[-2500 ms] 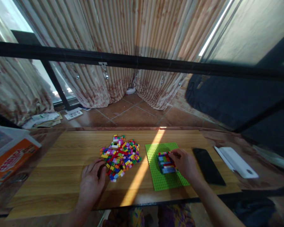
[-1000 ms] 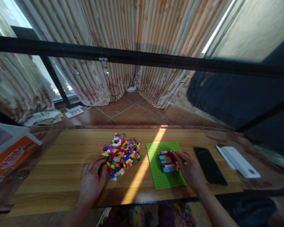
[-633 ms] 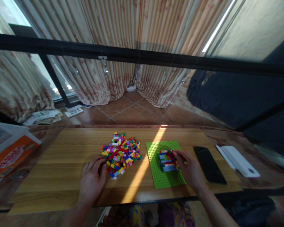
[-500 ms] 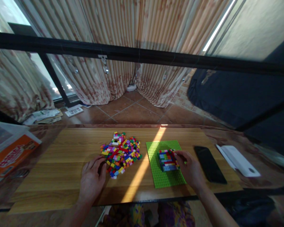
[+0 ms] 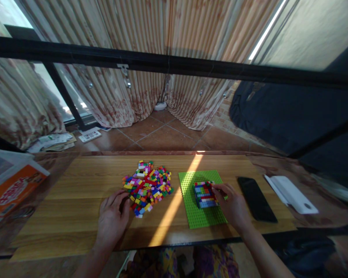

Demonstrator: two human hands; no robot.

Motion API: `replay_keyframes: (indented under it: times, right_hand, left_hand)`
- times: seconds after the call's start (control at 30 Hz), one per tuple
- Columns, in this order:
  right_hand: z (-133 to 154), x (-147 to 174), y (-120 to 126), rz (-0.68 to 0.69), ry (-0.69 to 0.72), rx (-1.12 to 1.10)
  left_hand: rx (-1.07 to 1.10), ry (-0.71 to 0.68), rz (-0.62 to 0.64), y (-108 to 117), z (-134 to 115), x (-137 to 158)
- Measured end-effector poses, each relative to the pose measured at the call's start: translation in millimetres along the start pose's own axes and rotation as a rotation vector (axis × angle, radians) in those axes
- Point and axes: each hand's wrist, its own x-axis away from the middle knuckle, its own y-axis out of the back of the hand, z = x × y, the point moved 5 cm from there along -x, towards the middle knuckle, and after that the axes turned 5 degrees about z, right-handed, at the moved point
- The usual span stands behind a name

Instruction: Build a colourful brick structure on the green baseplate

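A small block of stacked toy bricks (image 5: 203,197), blue-sided with several colours on top, stands on a green studded baseplate (image 5: 194,220). My right hand (image 5: 231,202) is at its right side, thumb and fingers closed at the upper right corner on a small toy brick, mostly hidden by the fingertips. A heap of loose coloured toy bricks (image 5: 150,187) lies to the left of the baseplate. My left hand (image 5: 113,214) rests on the table at the heap's left edge, fingers curved, with a gap between thumb and forefinger.
Right of the baseplate lies a dark phone (image 5: 256,199), and beyond it a white plastic object (image 5: 294,195). A clear box with an orange label (image 5: 19,189) stands at the far left. A dark rail (image 5: 168,60) crosses beyond the wooden table (image 5: 69,193), before the curtains (image 5: 133,31).
The view has shifted very slightly. Both hands stay in nearly the same places, the right at the brick block and the left by the heap.
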Motion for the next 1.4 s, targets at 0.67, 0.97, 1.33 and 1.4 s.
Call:
replay_keyframes:
  times: [0.67, 0.97, 1.33, 1.4]
  right_hand:
    - [3.5, 2.2, -0.6, 0.011, -0.033, -0.059]
    - [3.1, 2.8, -1.3, 0.006, -0.03, -0.068]
    - [0.3, 3.2, -2.3, -0.003, -0.042, -0.081]
    - [0.3, 3.4, -2.2, -0.005, -0.052, -0.077]
  left_hand:
    - [0.016, 0.023, 0.033, -0.9, 1.0, 0.1]
    - [0.015, 0.024, 0.029, -1.1, 0.9, 0.1]
    - [0.013, 0.016, 0.028, 0.1, -1.0, -0.2]
    - [0.014, 0.021, 0.025, -0.1, -0.8, -0.1]
